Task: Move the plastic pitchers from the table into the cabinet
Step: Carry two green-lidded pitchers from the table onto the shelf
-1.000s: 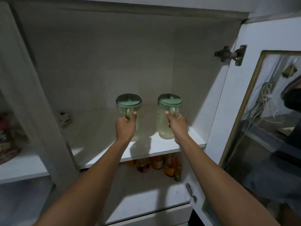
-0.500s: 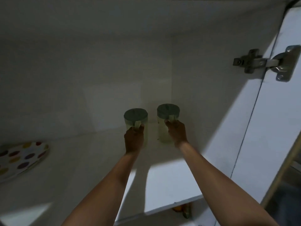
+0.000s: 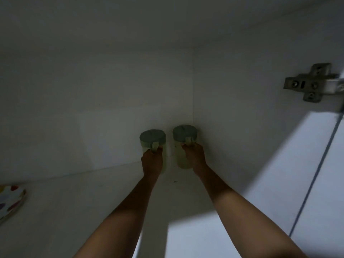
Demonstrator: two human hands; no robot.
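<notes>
The cabinet (image 3: 96,108) interior now fills nearly the whole view, dimmer than half a second ago, and the lower shelf with its bottles that showed under the front edge has dropped out of sight. The white shelf (image 3: 195,235) runs back to the rear corner, lit only in a bright patch at the front right. The two pitchers sit deeper in than before, close to that rear right corner, upright and side by side with a narrow gap between them. The right pitcher (image 3: 181,155), pale green with a darker green lid, stands nearest the side wall; the left pitcher (image 3: 149,144) is just beside it, a little nearer the camera. Whether their bases rest on the shelf cannot be told in the shadow. The right hand (image 3: 194,155) is curled around the right pitcher's handle, and the left hand (image 3: 151,162) is wrapped around the left pitcher's handle, as earlier. The spotted plate (image 3: 10,201) has slid further toward the left edge, and the metal door hinge (image 3: 310,83) looms larger at upper right.
</notes>
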